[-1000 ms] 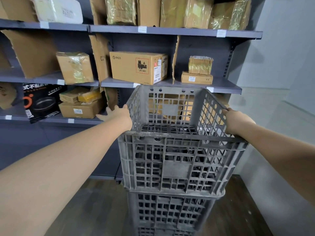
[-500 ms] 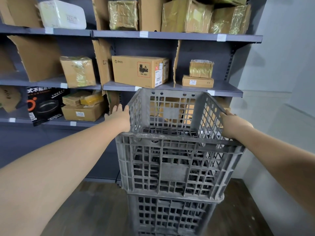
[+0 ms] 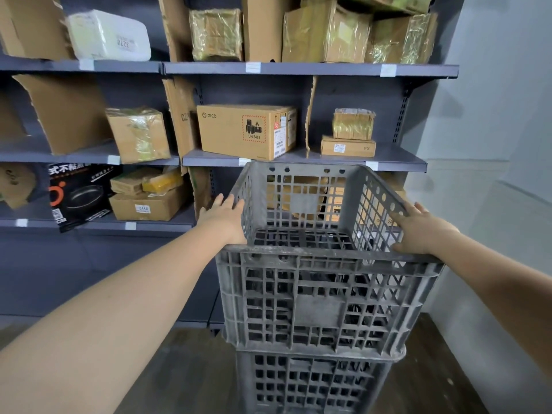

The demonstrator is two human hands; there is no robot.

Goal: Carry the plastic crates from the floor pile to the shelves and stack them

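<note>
A grey plastic lattice crate (image 3: 319, 297) sits on top of another grey crate (image 3: 313, 383), a stack standing on the floor in front of the shelves (image 3: 298, 68). My left hand (image 3: 224, 219) lies flat against the outside of the top crate's left wall, fingers stretched out and apart. My right hand (image 3: 418, 228) rests on the outside of the right wall near the rim, fingers also extended. Neither hand curls around the rim. The top crate is empty inside. The lower crate's bottom is cut off by the frame edge.
Grey shelves behind the stack hold cardboard boxes, among them a PICO box (image 3: 239, 130) and a black pan carton (image 3: 80, 195). A pale wall (image 3: 493, 144) stands close on the right. Dark wooden floor (image 3: 185, 369) shows left of the stack.
Both hands have gone from gripping the top crate's sides to lying flat with fingers stretched out. The crate has settled slightly lower on the stack.
</note>
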